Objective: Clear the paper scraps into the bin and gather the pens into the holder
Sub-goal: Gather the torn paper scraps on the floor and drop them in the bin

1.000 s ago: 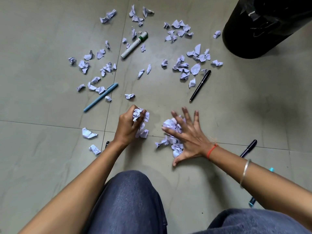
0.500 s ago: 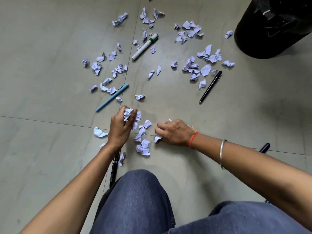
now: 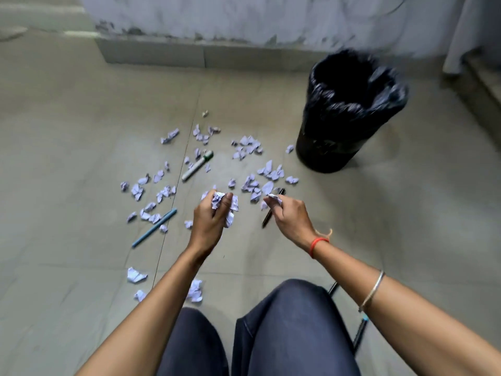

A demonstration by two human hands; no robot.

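Observation:
My left hand [image 3: 210,221] is raised above the floor, shut on a wad of white paper scraps [image 3: 226,204]. My right hand [image 3: 291,218] is lifted beside it, fingers closed on a few scraps [image 3: 275,198]. Several more crumpled scraps [image 3: 254,185] lie scattered on the tiles ahead. A black bin [image 3: 347,126] lined with a black bag stands open at the far right. A white marker with a green cap [image 3: 196,166], a light blue pen [image 3: 154,227] and a black pen [image 3: 268,217], partly behind my right hand, lie among the scraps. No pen holder is in view.
My knees in dark trousers [image 3: 284,329] fill the bottom. Three scraps [image 3: 137,275] lie near my left forearm. Two more pens [image 3: 360,329] peek out by my right knee. A low ledge and wall [image 3: 189,50] run along the back.
Both hands have lifted off the floor with scraps in them. The view has tilted up, bringing the whole bin and back wall into sight.

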